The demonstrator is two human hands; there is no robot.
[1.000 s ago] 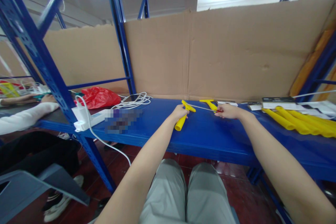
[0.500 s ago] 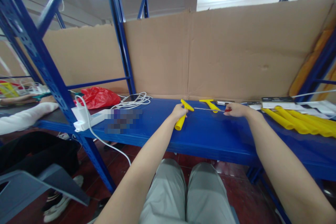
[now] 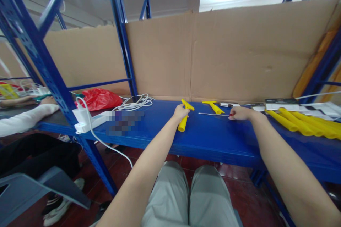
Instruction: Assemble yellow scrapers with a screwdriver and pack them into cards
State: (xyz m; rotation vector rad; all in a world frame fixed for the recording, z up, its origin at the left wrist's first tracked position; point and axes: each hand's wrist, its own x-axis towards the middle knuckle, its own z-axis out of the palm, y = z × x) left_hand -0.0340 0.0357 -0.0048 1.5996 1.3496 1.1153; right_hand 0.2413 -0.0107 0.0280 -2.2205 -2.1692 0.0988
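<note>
My left hand [image 3: 181,112] is closed around the middle of a yellow T-shaped handle [image 3: 182,125], its crosspiece pointing away from me and its round tube end toward me. My right hand [image 3: 237,113] grips the red handle of a screwdriver [image 3: 213,114]. The long thin metal shaft points left, its tip a short way from the yellow handle and apart from it. Behind the shaft, a second yellow T-shaped handle [image 3: 215,108] lies on the blue tabletop [image 3: 207,134].
Several yellow tubes [image 3: 301,122] lie at the right, before a black-and-white box [image 3: 282,104]. Left are a white power strip [image 3: 92,122], coiled white cable [image 3: 141,102] and a red plastic bag [image 3: 99,98]. A cardboard wall [image 3: 239,53] closes the back. Another person's sleeve [image 3: 26,120] shows far left.
The screwdriver's tip has come slightly toward me and away from the held yellow handle's crosspiece. My left hand has turned that handle a little.
</note>
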